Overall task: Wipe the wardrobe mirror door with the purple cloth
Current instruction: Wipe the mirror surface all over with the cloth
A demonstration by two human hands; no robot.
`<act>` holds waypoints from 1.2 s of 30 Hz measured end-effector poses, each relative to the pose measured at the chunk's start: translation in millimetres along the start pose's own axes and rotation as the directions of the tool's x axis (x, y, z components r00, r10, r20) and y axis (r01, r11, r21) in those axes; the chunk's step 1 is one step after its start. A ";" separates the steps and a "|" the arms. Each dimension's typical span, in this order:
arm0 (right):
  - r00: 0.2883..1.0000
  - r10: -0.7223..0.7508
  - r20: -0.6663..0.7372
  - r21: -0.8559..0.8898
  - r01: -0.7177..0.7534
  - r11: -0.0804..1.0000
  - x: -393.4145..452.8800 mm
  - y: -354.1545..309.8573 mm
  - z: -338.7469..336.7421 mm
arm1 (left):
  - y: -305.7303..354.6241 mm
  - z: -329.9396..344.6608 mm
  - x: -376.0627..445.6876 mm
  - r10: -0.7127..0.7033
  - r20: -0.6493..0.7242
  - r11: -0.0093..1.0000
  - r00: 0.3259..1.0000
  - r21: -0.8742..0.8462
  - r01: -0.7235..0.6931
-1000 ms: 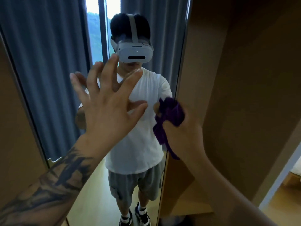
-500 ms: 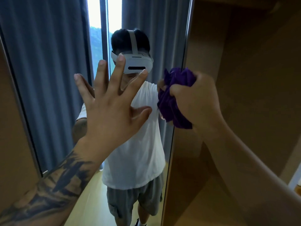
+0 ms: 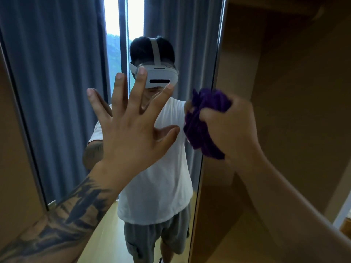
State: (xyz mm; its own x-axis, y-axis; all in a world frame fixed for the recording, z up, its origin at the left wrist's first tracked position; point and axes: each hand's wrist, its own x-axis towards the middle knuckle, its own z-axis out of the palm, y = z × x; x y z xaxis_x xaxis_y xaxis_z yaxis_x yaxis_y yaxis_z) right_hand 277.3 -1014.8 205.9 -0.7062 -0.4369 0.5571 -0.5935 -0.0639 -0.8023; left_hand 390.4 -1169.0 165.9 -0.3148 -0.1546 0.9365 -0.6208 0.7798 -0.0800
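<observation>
Left hand's fingers (image 3: 121, 95) are spread wide and straight, flat against the mirror (image 3: 62, 95), tips meeting their own reflection. That left hand (image 3: 133, 130) sits about dead centre of the glass, with a tattooed forearm (image 3: 62, 221) running off toward 7 o'clock. Right hand's fingers (image 3: 207, 114) are curled tight round the cloth (image 3: 201, 128), a purple wad bunched up in the right hand (image 3: 233, 130). The cloth is at 3 o'clock from the left hand, pressed right at the mirror's right edge, about mid-height.

Around it: one mirror door, with a thin metal frame (image 3: 218, 59) down its right side. At 3 o'clock past the frame is the brown wardrobe interior (image 3: 294, 92). In the glass you get the person's reflection in a white headset (image 3: 159, 76), white tee and grey shorts, two grey curtains (image 3: 57, 54) and a bright window strip (image 3: 114, 25) between them at 12. The left hand blocks the reflection's chest and chin. One cloth, two hands.
</observation>
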 end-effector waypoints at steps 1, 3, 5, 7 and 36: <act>1.000 -0.011 -0.004 0.005 0.011 1.000 9.2 -10.7 -2.3 | 0.2 0.4 0.3 0.000 -0.006 1.000 1.000 0.001 0.000; 0.999 -0.030 -0.010 0.033 0.031 0.999 21.2 -21.9 -3.8 | 0.2 0.5 -0.2 0.003 -0.009 1.000 1.000 0.005 -0.003; 0.998 -0.057 -0.027 -0.020 0.056 0.998 19.5 -20.2 -0.7 | -0.4 0.0 -0.9 0.007 -0.008 1.000 1.000 0.005 -0.007; 0.995 -0.078 -0.056 -0.052 0.075 0.996 8.7 -7.3 4.5 | -0.9 -0.6 -1.5 0.007 -0.008 1.000 1.000 0.011 -0.007; 0.995 0.045 -0.088 0.113 -0.035 0.993 -27.2 51.7 18.1 | 1.9 -3.6 -2.1 -0.019 0.055 1.000 0.998 0.023 0.018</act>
State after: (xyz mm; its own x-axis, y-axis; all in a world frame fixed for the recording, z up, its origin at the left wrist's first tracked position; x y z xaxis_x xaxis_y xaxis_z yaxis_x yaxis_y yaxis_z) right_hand 272.8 -1022.4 145.4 -0.7635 -0.3590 0.5369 -0.5210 -0.1490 -0.8405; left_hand 392.4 -1165.0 165.0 -0.3421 -0.2027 0.9175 -0.6428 0.7627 -0.0711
